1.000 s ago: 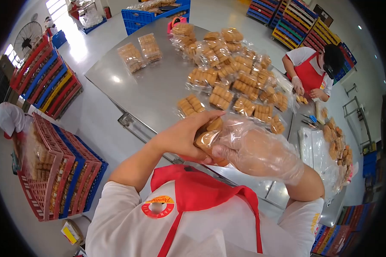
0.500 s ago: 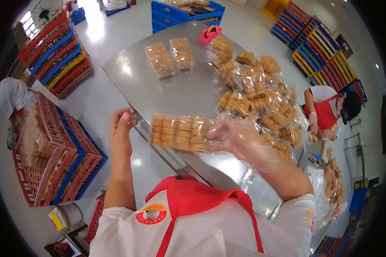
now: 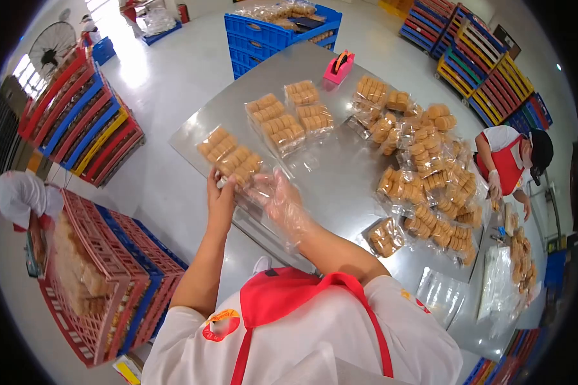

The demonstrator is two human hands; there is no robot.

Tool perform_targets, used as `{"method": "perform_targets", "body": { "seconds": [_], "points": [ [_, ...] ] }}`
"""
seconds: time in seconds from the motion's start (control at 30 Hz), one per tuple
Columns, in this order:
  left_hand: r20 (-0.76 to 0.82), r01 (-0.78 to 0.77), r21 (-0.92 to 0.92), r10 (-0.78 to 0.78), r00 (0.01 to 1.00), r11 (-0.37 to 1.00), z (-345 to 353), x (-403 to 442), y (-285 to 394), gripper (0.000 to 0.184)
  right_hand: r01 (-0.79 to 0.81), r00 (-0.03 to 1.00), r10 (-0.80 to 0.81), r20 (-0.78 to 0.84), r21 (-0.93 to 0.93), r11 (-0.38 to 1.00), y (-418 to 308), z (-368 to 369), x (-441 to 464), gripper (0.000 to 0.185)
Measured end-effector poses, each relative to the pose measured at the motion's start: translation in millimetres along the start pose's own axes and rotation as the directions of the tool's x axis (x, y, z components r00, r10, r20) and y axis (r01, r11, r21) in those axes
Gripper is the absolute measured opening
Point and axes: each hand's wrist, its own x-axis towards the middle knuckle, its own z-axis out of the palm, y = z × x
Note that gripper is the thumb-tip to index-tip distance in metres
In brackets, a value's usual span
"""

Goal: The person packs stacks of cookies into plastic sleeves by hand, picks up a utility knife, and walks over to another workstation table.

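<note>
Beyond the tabletop (image 3: 331, 170), a blue crate (image 3: 253, 29) holds bagged rolls (image 3: 295, 10). The step seems to be setting down, calling next for level release: the left hand (image 3: 221, 197), half-closed, grips a clear pack (image 3: 230, 157) at the tabletop's edge; the part-curled right hand (image 3: 281, 204) touches it, grip unclear.

Clear-wrapped baked goods (image 3: 230, 156) — golden brown, pink tape dispenser (image 3: 338, 68), silver-grey table (image 3: 334, 192), red apron (image 3: 279, 298) — white shirt (image 3: 334, 324)
</note>
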Motion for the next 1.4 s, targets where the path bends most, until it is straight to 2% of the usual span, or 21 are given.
{"method": "perform_targets", "body": {
  "seconds": [0.1, 0.2, 0.3, 0.33, 0.4, 0.47, 0.53, 0.6, 0.67, 0.7, 0.77, 0.87, 0.97, 1.03, 1.1, 1.13, 1.17, 1.2, 1.27, 1.33, 1.4],
  "points": [
    [0.021, -0.087, 0.043, 0.086, 0.996, 0.995, 1, 62, -19, 0.071, -0.038, 0.998, 0.036, 0.048, 0.055, 0.998, -2, 22, 22, 0.043],
    [0.111, -0.044, -0.003, 0.044, 0.993, 0.999, 15, 83, 1, 0.069, -0.033, 0.995, 0.046, 0.09, -0.137, 0.99, -3, -11, 35, 0.043],
    [0.177, 0.014, 0.052, -0.023, 0.984, 0.999, 29, 107, -17, 0.067, -0.061, 0.998, 0.04, -0.057, -0.422, 0.904, -35, -42, -50, 0.043],
    [0.213, -0.014, -0.079, 0.031, 0.977, 0.997, 33, 103, -18, 0.067, -0.025, 0.992, -0.035, -0.118, -0.472, 0.881, -47, -50, -80, 0.04],
    [0.216, 0.004, 0.032, -0.01, 0.976, 0.999, 36, 97, 1, 0.068, 0.005, 0.962, -0.161, -0.222, -0.571, 0.821, -65, -66, -138, 0.036],
    [0.176, -0.007, -0.032, 0.012, 0.984, 0.999, 34, 103, -17, 0.069, 0.167, 0.878, -0.417, -0.234, -0.667, 0.726, -70, -105, -199, 0.03],
    [0.101, -0.074, -0.126, 0.087, 0.991, 0.989, 29, 103, -40, 0.069, 0.209, 0.732, -0.569, -0.374, -0.671, 0.711, -70, -135, -268, 0.028],
    [0.013, -0.134, -0.091, 0.136, 0.991, 0.987, 28, 99, -51, 0.066, 0.207, 0.469, -0.723, -0.508, -0.732, 0.649, -49, -197, -329, 0.036],
    [-0.088, -0.172, -0.021, 0.169, 0.982, 0.985, 25, 110, -65, 0.06, 0.263, 0.222, -0.596, -0.772, -0.541, 0.799, -28, -203, -388, 0.049],
    [-0.147, -0.181, 0.006, 0.18, 0.973, 0.983, 27, 114, -71, 0.057, 0.3, 0.181, -0.634, -0.752, -0.572, 0.764, -16, -220, -410, 0.052],
    [-0.242, -0.084, -0.111, 0.055, 0.969, 0.99, 29, 100, -50, 0.051, 0.359, 0.103, -0.706, -0.7, -0.636, 0.683, 9, -254, -451, 0.057],
    [-0.49, -0.469, -0.03, 0.395, 0.777, 0.883, 65, 21, -15, 0.04, 0.438, 0.105, -0.648, -0.754, -0.551, 0.711, 27, -315, -502, 0.057],
    [-0.282, -0.637, 0.111, 0.639, 0.716, 0.763, 114, -76, -14, 0.03, 0.419, -0.007, -0.695, -0.719, -0.633, 0.651, 21, -369, -555, 0.058],
    [-0.021, -0.666, -0.068, 0.667, 0.745, 0.742, 175, -159, -7, 0.025, 0.464, -0.032, -0.725, -0.688, -0.653, 0.599, 16, -395, -595, 0.057],
    [0.335, -0.581, -0.13, 0.587, 0.737, 0.803, 235, -251, 2, 0.021, 0.452, -0.035, -0.702, -0.712, -0.638, 0.624, 5, -414, -628, 0.055],
    [0.505, -0.548, -0.172, 0.551, 0.665, 0.819, 261, -297, 13, 0.018, 0.447, -0.035, -0.69, -0.723, -0.629, 0.636, -1, -422, -639, 0.055],
    [0.642, -0.611, -0.07, 0.505, 0.577, 0.788, 289, -320, 2, 0.011, 0.446, -0.02, -0.673, -0.74, -0.609, 0.656, -7, -426, -647, 0.055],
    [0.821, -0.626, -0.12, 0.432, 0.374, 0.77, 307, -356, 11, 0.015, 0.449, -0.007, -0.686, -0.727, -0.616, 0.648, -9, -441, -650, 0.054],
    [0.885, -0.759, -0.275, 0.464, 0.04, 0.59, 355, -406, -1, 0.024, 0.458, 0.014, -0.71, -0.705, -0.626, 0.631, -9, -475, -649, 0.053],
    [0.918, -0.785, -0.335, 0.368, -0.148, 0.52, 395, -448, -7, 0.045, 0.517, 0.041, -0.737, -0.674, -0.617, 0.593, -21, -475, -649, 0.052],
    [0.929, -0.91, -0.314, 0.286, -0.235, 0.272, 420, -471, -38, 0.056, 0.562, 0.04, -0.749, -0.661, -0.605, 0.564, -32, -472, -647, 0.05]
  ]
}}
